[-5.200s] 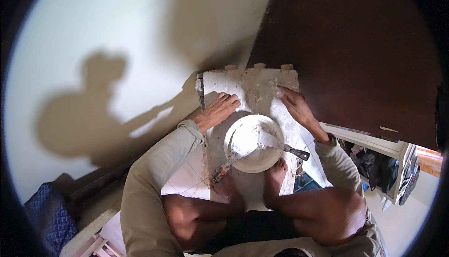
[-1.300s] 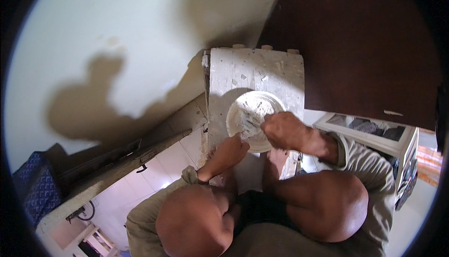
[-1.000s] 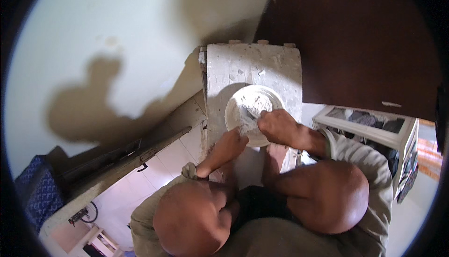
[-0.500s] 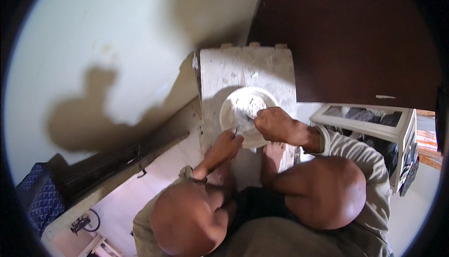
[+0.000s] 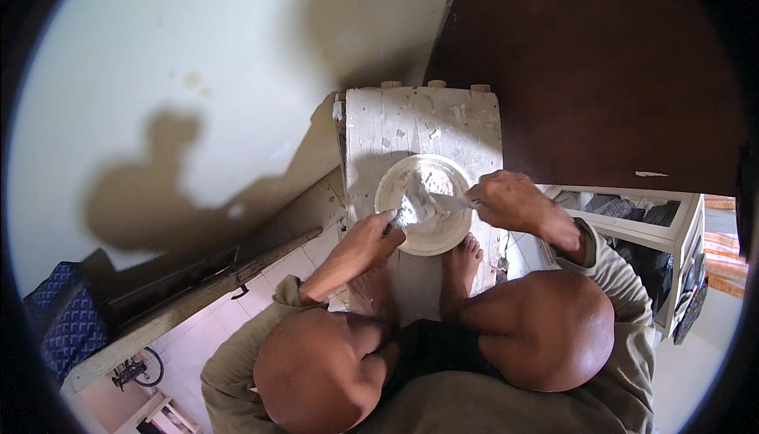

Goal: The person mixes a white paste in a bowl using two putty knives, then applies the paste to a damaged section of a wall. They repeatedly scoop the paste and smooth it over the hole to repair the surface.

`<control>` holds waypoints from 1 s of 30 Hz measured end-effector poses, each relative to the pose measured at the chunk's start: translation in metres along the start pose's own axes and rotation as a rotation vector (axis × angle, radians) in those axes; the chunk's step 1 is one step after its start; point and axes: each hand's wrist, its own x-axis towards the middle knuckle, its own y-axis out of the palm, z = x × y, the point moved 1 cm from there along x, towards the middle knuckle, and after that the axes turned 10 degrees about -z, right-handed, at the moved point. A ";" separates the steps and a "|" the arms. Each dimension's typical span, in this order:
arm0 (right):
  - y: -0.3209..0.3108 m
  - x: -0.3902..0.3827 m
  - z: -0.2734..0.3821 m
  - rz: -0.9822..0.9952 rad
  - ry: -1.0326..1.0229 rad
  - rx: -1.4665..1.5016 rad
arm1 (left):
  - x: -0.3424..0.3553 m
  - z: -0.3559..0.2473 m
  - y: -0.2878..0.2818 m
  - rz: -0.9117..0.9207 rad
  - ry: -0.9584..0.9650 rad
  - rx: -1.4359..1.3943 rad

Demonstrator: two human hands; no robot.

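A round off-white bucket holding white, paste-like material stands on a worn, pale, spattered board, just beyond my bare feet. My left hand is closed on the handle of a putty knife at the bucket's near left rim, its blade down in the material. My right hand grips a second putty knife at the right rim, with the blade reaching left into the bucket, close to the other blade. My two bent knees take up the foreground.
A pale wall with my shadow rises at left, a dark brown panel at right. A white glass-topped cabinet stands below the panel. At lower left are a wooden ledge, blue patterned fabric and tiled floor far below.
About five seconds ago both hands were empty and the knives lay in the bucket; now I hold both. In the last half second my hands have drawn apart, right hand rightward, left hand leftward.
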 end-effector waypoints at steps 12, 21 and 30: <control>-0.011 -0.046 -0.001 -0.274 -0.153 -0.079 | 0.001 0.009 0.019 -0.027 0.354 0.767; -0.006 -0.066 -0.004 -0.221 -0.131 -0.026 | -0.015 0.031 0.028 -0.153 0.779 0.979; 0.056 -0.070 -0.002 -0.131 -0.094 0.039 | -0.014 0.055 0.045 -0.011 0.514 0.867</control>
